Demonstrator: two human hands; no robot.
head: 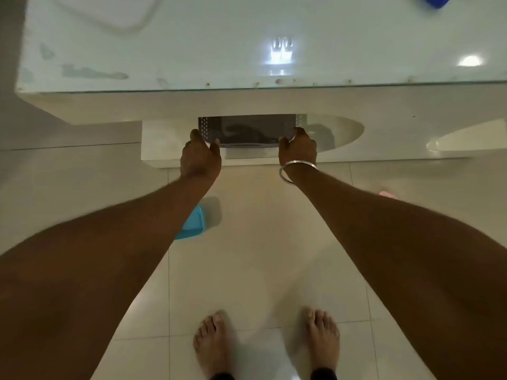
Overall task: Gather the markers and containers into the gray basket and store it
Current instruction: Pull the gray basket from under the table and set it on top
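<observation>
At frame centre, under the overhanging edge of the white glass-topped table, the gray basket sits on a lower white shelf, its far part hidden beneath the tabletop. Only the near rim and perforated side walls show; the inside is dark and blurred, contents cannot be told.

Head view: the left hand is clamped on the basket's near-left corner, thumb on the rim, fingers wrapped along the left wall. The right hand is clamped on the near-right corner the same way, fingers curled over the rim. The basket lies between the two hands, just beyond the knuckles, both grips touching it at its near edge. A silver bangle circles the right wrist. Both forearms run from the lower corners of the frame up to the centre.

Lower in the frame, two bare feet stand on pale floor tiles. A turquoise lid-like object lies on the floor left of centre, partly hidden by the left forearm. A pink object shows at the right forearm's edge. A blue object sits on the tabletop at upper right, cut off by the frame. Upper left, a faint white tray outline lies on the table.
</observation>
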